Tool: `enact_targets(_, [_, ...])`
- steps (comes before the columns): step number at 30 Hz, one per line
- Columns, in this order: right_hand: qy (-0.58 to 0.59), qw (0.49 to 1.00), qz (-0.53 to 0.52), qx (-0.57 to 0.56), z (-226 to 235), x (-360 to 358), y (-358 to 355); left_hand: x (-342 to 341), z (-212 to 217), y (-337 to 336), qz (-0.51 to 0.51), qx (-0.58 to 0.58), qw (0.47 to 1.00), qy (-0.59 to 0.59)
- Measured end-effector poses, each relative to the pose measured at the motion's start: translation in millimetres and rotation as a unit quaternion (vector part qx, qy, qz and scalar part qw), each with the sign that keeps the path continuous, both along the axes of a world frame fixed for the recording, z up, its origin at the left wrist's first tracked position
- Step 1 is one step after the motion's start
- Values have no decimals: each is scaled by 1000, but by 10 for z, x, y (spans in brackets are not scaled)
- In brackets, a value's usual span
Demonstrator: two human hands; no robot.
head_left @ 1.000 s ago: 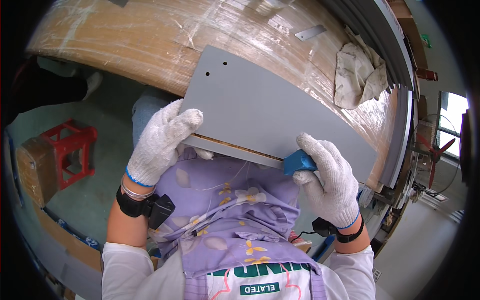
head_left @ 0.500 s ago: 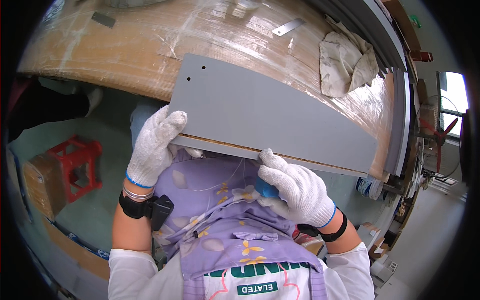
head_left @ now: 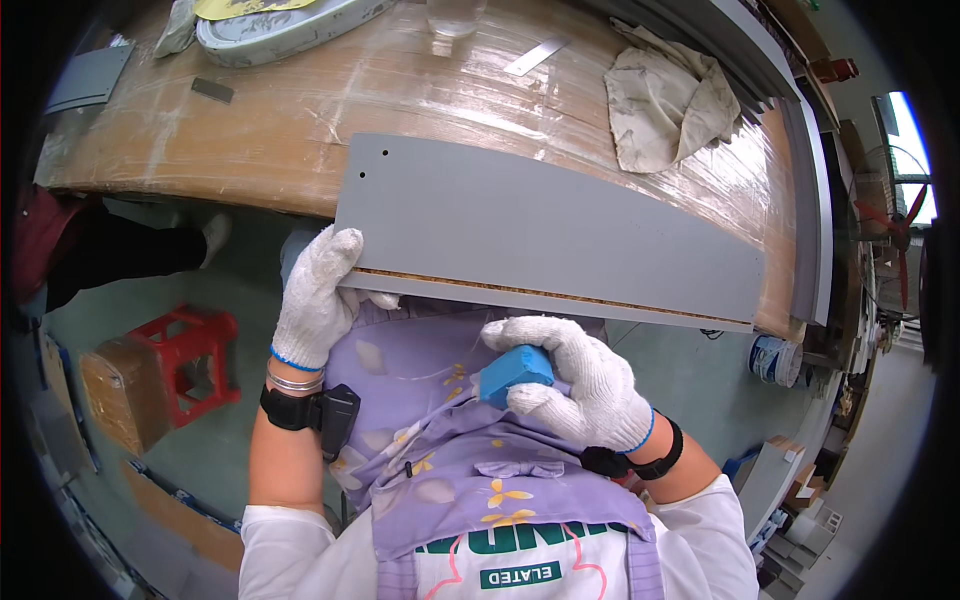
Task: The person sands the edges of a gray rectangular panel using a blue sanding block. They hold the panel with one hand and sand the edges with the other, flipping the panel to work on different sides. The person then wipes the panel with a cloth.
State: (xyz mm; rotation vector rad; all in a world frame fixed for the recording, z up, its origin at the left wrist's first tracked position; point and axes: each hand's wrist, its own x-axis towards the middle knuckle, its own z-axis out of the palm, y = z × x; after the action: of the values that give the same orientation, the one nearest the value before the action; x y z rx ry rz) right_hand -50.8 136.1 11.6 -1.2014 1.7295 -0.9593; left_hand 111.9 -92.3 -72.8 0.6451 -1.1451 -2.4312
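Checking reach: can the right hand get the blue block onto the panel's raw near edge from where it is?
Probably yes. The right hand grips the blue block just below the grey panel, whose exposed edge faces it with nothing between. The left hand holds the panel's left end, clear of that stretch.

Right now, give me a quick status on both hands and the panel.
Left hand grips grey panel at its left end. Right hand holds blue block below panel's bare edge. Nothing between them.
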Motion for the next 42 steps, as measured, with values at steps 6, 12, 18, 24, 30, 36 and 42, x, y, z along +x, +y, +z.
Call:
enact_targets(6, [-193, 977, -33, -86, -160, 170, -269, -45, 9, 31, 16, -12, 1000, -1])
enact_targets(12, [-326, 856, -390, -95, -26, -317, 270, 1, -65, 15, 37, -18, 999, -2])
enact_targets(18, [-284, 864, -397, -123, 110, -382, 580, -56, -10, 57, 48, -5, 999, -18])
enact_targets(24, [-522, 766, -351, -134, -25, -387, 413, -36, -46, 45, 48, 5, 999, 4])
enact_targets(30, [98, 935, -321, -111, -51, -360, 352, 20, -83, 18, 21, -6, 1000, 19])
enact_targets(36, [470, 871, -80, -122, -77, -309, 197, 28, -36, 6, 0, -13, 1000, 13])
enact_targets(42, [515, 851, -39, -98, -64, -284, 126, 30, -31, -19, -6, -2, 1000, 1])
